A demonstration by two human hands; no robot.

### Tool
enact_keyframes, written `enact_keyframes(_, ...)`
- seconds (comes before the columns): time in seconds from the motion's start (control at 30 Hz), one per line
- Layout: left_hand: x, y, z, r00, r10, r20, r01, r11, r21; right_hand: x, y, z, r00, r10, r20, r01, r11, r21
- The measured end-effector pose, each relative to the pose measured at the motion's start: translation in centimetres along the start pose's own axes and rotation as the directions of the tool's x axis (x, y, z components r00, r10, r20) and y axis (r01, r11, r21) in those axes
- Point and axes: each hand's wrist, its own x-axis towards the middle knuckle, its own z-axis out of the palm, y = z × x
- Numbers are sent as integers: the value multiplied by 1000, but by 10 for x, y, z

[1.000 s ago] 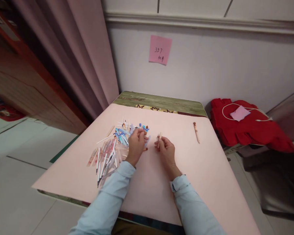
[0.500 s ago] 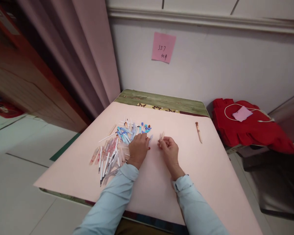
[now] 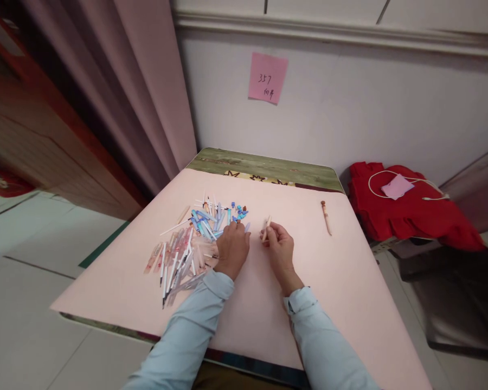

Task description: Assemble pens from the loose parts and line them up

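My right hand (image 3: 280, 244) pinches a pale beige pen barrel (image 3: 267, 223), tilted upward, above the pink table covering. My left hand (image 3: 232, 244) is low at the right edge of the pile, its fingers curled down and their tips hidden; I cannot make out what they hold. Beside its fingertips lies a translucent bluish pen part (image 3: 248, 227). Blue pen barrels (image 3: 206, 223) and small blue caps (image 3: 239, 210) lie beyond the left hand. To its left spread pinkish clear barrels (image 3: 156, 257) and white refills with dark tips (image 3: 171, 272).
A whole beige pen with a brown top (image 3: 326, 218) lies on the right of the pink-covered table (image 3: 341, 303). Behind stands a white wall with a pink note (image 3: 267, 78). A red cloth (image 3: 374, 214) with a white cable is to the right, a curtain (image 3: 154, 81) to the left.
The left hand has shifted slightly right and down, and the brown piece at its fingertips is out of sight. The right hand's barrel shows more clearly. The view has moved slightly.
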Motion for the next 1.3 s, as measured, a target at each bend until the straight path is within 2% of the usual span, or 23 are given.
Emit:
enact_keyframes(0.13, 5, 8, 0, 998, -33, 45, 33, 999, 13, 1, 1, -1, 995, 102, -4, -101, 990, 96)
enact_keyframes(0.23, 11, 13, -7, 995, -81, 66, 82, 997, -16, 1, -1, -2, 995, 103, 3, -103, 986, 133)
enact_keyframes(0.3, 17, 15, -12, 996, -92, 0, 91, 991, -97, 1, -2, -2, 996, 88, 10, -89, 986, 140)
enact_keyframes(0.37, 22, 15, -14, 991, -99, -86, 71, 956, -284, 2, -2, -2, 997, 74, 16, -76, 988, 136)
enact_keyframes(0.4, 25, 15, -14, 988, -115, -103, 62, 905, -422, 2, -2, -3, 998, 67, 15, -68, 989, 133)
enact_keyframes(0.43, 26, 15, -13, 987, -137, -87, 62, 814, -578, 2, -1, -3, 998, 59, 12, -60, 990, 131)
enact_keyframes(0.5, 26, 16, -7, 986, -161, 29, 109, 513, -851, 4, 1, -3, 999, 50, -14, -47, 990, 136)
enact_keyframes(0.57, 20, 18, 2, 978, -135, 158, 182, 194, -964, 5, 5, -4, 997, 45, -66, -35, 988, 148)
enact_keyframes(0.6, 17, 19, 6, 973, -116, 200, 210, 81, -974, 6, 6, -4, 995, 44, -93, -29, 987, 155)
enact_keyframes(0.67, 9, 22, 11, 965, -93, 244, 241, -47, -969, 7, 9, -4, 991, 39, -132, -17, 986, 165)
enact_keyframes(0.8, 3, 23, 11, 965, -59, 255, 243, -155, -957, 8, 12, -4, 993, 17, -116, 0, 989, 148)
enact_keyframes(0.87, 5, 20, 10, 974, -41, 224, 218, -112, -969, 7, 12, -3, 996, 11, -94, 0, 993, 121)
enact_keyframes(0.9, 5, 18, 10, 980, -47, 192, 190, -37, -981, 7, 12, -3, 996, 13, -88, -3, 994, 110)
enact_keyframes(0.93, 6, 17, 10, 988, -63, 144, 149, 84, -985, 7, 13, -3, 996, 18, -90, -9, 994, 105)
enact_keyframes(1.0, 7, 14, 12, 997, -79, 10, 44, 441, -897, 6, 13, -3, 994, 31, -109, -19, 994, 112)
enact_keyframes(1.07, 7, 13, 14, 996, -19, -86, -40, 771, -636, 6, 14, -3, 991, 40, -125, -24, 991, 130)
enact_keyframes(1.1, 6, 14, 15, 996, 28, -90, -68, 873, -483, 6, 14, -3, 991, 40, -125, -23, 991, 135)
enact_keyframes(1.13, 6, 14, 16, 995, 69, -69, -89, 935, -344, 6, 14, -3, 992, 39, -121, -23, 991, 134)
enact_keyframes(1.2, 7, 16, 16, 993, 116, -11, -116, 983, -143, 6, 15, -3, 994, 40, -107, -25, 991, 132)
enact_keyframes(1.3, 7, 15, 15, 991, 134, 30, -134, 991, -10, 5, 14, -3, 994, 45, -98, -29, 987, 155)
